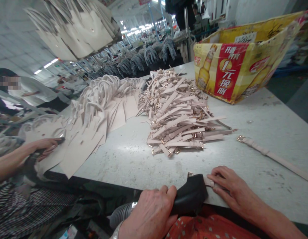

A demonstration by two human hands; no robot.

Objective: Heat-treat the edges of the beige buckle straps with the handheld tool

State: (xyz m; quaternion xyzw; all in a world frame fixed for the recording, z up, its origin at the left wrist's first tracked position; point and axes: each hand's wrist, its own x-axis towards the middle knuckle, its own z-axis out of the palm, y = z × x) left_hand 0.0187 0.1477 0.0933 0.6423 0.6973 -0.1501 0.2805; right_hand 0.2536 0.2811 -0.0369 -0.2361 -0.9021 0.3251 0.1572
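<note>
My left hand is wrapped round a black nozzle fitted to a grey corrugated hose. At the table's near edge, my right hand pinches a beige strap between thumb and fingers. The strap passes behind the nozzle's head, and a bit of metal buckle shows past its far side; the part between is hidden. Another buckled strap lies alone to the right. Beyond my hands, a big heap of similar straps with gold-coloured buckles covers the middle of the table.
A yellow and red beer carton stands at the back right of the table. Beige bag panels with handles pile up at the left, where a co-worker's hand holds a dark tool. More bag pieces hang overhead.
</note>
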